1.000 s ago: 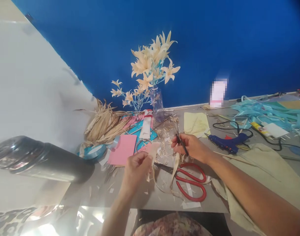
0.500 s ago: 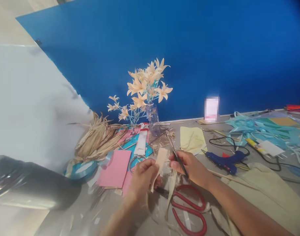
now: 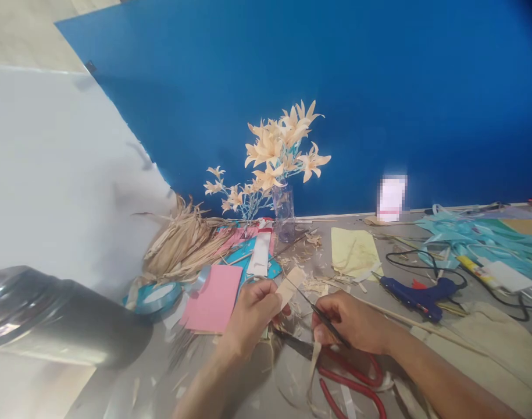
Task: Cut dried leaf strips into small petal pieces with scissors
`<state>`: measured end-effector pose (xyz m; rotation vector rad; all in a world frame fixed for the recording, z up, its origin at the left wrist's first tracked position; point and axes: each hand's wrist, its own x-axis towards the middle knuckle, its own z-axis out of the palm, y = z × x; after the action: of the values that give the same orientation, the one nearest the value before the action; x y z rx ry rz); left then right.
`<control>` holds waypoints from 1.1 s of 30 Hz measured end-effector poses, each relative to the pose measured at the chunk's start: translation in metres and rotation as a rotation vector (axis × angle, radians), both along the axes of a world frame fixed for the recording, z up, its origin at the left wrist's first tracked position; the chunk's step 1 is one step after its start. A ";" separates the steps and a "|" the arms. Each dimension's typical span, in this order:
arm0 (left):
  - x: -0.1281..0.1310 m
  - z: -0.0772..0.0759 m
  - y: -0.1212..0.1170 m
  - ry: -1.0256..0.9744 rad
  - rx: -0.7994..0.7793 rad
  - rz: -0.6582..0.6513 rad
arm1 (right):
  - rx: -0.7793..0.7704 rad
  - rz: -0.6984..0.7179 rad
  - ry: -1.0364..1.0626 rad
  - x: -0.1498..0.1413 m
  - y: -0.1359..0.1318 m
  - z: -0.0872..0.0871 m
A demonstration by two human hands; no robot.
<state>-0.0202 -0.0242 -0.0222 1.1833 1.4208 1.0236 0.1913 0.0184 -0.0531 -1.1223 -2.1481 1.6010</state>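
My left hand [image 3: 259,305] is closed, pinching a pale beige strip [image 3: 287,288] between thumb and fingers. Fingers of my right hand [image 3: 346,320] are wrapped round slim scissors [image 3: 324,325] with a dark handle. Their thin blades cross the upper end of the strip. Below the right fingers hangs a narrow pale offcut [image 3: 313,372]; whether they hold it is unclear. Large red-handled scissors [image 3: 353,381] lie on the table beneath my hands, partly covered. Pale shavings [image 3: 320,282] are scattered beyond the strip.
Behind stand pale artificial flowers [image 3: 268,145] in a clear vase [image 3: 285,215]. Dried husks [image 3: 182,244], pink paper [image 3: 211,298] and a blue ribbon roll [image 3: 154,299] lie left, near a dark cylinder [image 3: 69,320]. At right are a blue glue gun [image 3: 418,294], cord and turquoise ribbons [image 3: 466,233].
The view has shifted, so the scene sits further right. The scissor blades have swung from beside the strip to across its upper end, and the strip is tilted more.
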 end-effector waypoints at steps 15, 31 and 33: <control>-0.009 0.008 0.000 0.019 -0.019 -0.051 | -0.124 -0.017 0.071 0.004 0.000 -0.005; 0.004 0.025 0.038 0.307 0.132 -0.108 | 0.092 -0.045 -0.217 0.002 -0.003 0.008; 0.000 0.023 0.041 0.251 0.115 -0.066 | 0.138 -0.046 -0.275 0.003 -0.003 0.010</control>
<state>-0.0197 0.0163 0.0005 1.4749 1.5201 0.9457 0.1947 0.0158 -0.0429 -1.4050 -2.3388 1.3209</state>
